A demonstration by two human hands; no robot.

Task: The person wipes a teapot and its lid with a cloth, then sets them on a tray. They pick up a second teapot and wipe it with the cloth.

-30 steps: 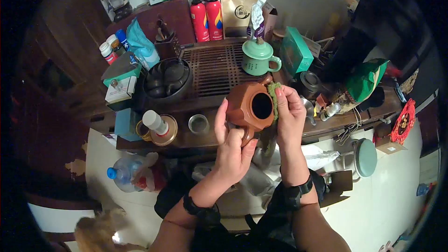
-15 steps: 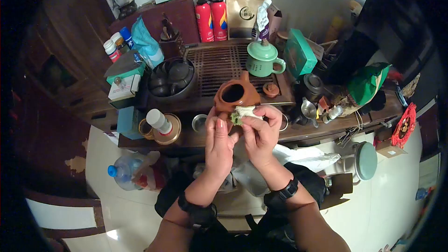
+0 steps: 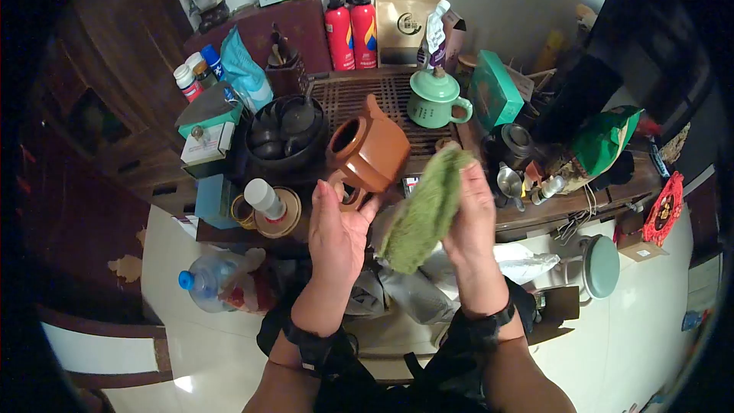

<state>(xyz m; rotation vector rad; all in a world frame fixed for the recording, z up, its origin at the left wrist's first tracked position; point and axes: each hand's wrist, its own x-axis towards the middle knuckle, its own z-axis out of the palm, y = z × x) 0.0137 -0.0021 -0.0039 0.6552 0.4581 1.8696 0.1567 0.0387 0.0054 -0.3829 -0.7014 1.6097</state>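
My left hand (image 3: 336, 233) grips the handle of a brown clay teapot (image 3: 375, 151), which is tilted with its open mouth facing left. My right hand (image 3: 470, 218) holds a green cloth (image 3: 426, 210) by its upper right part; the cloth hangs spread out, apart from the teapot and slightly blurred. Behind the cloth, a small brown lid (image 3: 447, 143) is mostly hidden on the tea tray (image 3: 359, 88). A green lidded mug (image 3: 434, 99) stands on the tray beyond the teapot.
A dark bowl of cups (image 3: 284, 134) is left of the tray. A white-capped bottle (image 3: 264, 199) stands at the front left. Two red canisters (image 3: 352, 30) stand behind. A green box (image 3: 495, 90) and a metal strainer (image 3: 510, 181) are on the right.
The cloth, bunched against the teapot before, is now spread out and away from it in my right hand. The teapot has turned and tilted in my left hand, and both hands have moved apart.
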